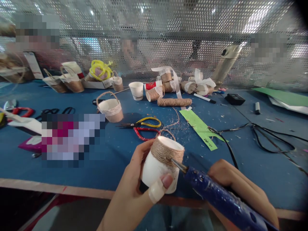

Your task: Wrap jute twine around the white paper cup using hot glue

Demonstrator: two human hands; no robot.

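My left hand [141,183], with tape around its thumb, grips a white paper cup [154,173] tilted with its open mouth up and away. Brown twine [166,152] is wound around the cup's upper part, and a strand trails from it onto the table. My right hand [238,186] is closed around a blue glue gun [216,195] whose metal nozzle touches or nearly touches the lower edge of the winding. Just beyond the cup lie scissors [144,125] with one yellow and one red handle.
A twine-wrapped basket [112,109] and a twine spool [174,102] stand farther back. Green paper [199,128] lies right of the scissors. A black cable [271,141] loops across the blue table [271,173]. Several small baskets line the perforated metal screen [149,19].
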